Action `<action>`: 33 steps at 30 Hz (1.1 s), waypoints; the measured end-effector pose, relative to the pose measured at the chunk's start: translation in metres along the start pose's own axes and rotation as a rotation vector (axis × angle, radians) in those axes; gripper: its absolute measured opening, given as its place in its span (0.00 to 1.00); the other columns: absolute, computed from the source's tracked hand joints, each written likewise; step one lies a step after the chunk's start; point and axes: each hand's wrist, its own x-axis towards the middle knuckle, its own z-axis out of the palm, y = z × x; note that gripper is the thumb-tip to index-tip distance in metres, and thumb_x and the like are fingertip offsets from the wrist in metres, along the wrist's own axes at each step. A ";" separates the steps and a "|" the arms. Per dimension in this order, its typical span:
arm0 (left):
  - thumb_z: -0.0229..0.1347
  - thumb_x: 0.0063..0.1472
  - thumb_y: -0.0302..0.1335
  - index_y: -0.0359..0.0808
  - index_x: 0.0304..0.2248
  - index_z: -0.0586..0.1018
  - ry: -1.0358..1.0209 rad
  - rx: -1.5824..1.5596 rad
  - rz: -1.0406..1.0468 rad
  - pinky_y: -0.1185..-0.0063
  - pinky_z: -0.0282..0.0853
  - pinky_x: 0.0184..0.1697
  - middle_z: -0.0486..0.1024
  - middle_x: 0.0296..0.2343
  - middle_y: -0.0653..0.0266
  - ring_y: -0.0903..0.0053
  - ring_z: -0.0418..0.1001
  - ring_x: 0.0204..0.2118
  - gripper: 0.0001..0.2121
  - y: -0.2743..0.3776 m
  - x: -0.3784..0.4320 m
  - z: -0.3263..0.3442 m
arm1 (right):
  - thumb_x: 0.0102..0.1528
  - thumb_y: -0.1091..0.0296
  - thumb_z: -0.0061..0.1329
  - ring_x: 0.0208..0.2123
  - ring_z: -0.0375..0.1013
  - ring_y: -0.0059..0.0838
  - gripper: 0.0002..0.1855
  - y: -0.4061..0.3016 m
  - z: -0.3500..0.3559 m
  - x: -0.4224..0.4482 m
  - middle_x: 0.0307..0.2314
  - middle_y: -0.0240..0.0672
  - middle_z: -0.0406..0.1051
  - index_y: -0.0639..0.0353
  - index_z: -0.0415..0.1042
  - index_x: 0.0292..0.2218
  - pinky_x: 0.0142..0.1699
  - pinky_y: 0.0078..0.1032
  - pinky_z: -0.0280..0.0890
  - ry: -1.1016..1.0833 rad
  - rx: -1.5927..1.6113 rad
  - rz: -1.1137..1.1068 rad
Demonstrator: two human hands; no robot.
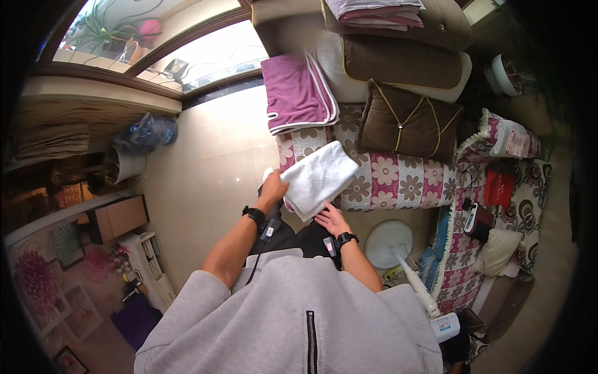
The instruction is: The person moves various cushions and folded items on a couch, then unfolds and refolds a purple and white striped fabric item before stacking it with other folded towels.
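Observation:
A folded white towel [321,180] is tilted above the near edge of a sofa seat with a flowered cover [384,182]. My left hand [274,187] grips the towel by its left edge, thumb on top. Below the towel's near edge is my right hand [331,220], palm turned partly up and fingers apart, the fingertips touching the edge. A folded purple towel with white trim [301,93] lies on the far left part of the seat, beyond the white one.
A brown cushion [411,122] leans on the seat. Several folded cloths [376,13] are stacked on the sofa back. To my right stands a white pedestal appliance with a round base [388,244]. Bagged water bottles [148,132] and a planter [127,164] stand left.

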 end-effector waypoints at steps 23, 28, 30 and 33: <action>0.62 0.67 0.36 0.29 0.41 0.92 -0.312 -0.091 -0.051 0.68 0.84 0.47 0.91 0.35 0.54 0.66 0.90 0.39 0.17 -0.326 0.031 -0.303 | 0.73 0.63 0.51 0.42 0.88 0.43 0.17 0.026 0.224 0.022 0.40 0.49 0.85 0.68 0.76 0.54 0.48 0.35 0.84 0.050 -0.303 -0.324; 0.61 0.70 0.37 0.30 0.45 0.91 -0.340 0.093 0.163 0.65 0.83 0.51 0.91 0.39 0.50 0.56 0.89 0.43 0.18 -0.211 0.091 -0.338 | 0.73 0.64 0.53 0.40 0.87 0.38 0.12 -0.055 0.251 0.059 0.39 0.44 0.85 0.64 0.80 0.48 0.49 0.36 0.83 0.118 -0.114 -0.517; 0.60 0.71 0.38 0.30 0.46 0.90 -0.378 0.082 0.264 0.64 0.82 0.52 0.90 0.40 0.48 0.53 0.88 0.44 0.18 -0.137 0.115 -0.346 | 0.73 0.64 0.54 0.40 0.85 0.35 0.11 -0.132 0.243 0.073 0.37 0.40 0.84 0.63 0.80 0.46 0.51 0.35 0.83 0.054 0.014 -0.693; 0.58 0.75 0.36 0.29 0.51 0.87 -0.336 0.136 0.363 0.68 0.83 0.52 0.90 0.43 0.52 0.64 0.89 0.46 0.18 -0.089 0.136 -0.383 | 0.73 0.63 0.56 0.40 0.84 0.30 0.10 -0.254 0.320 0.072 0.37 0.37 0.84 0.61 0.82 0.44 0.48 0.30 0.81 0.069 0.113 -0.871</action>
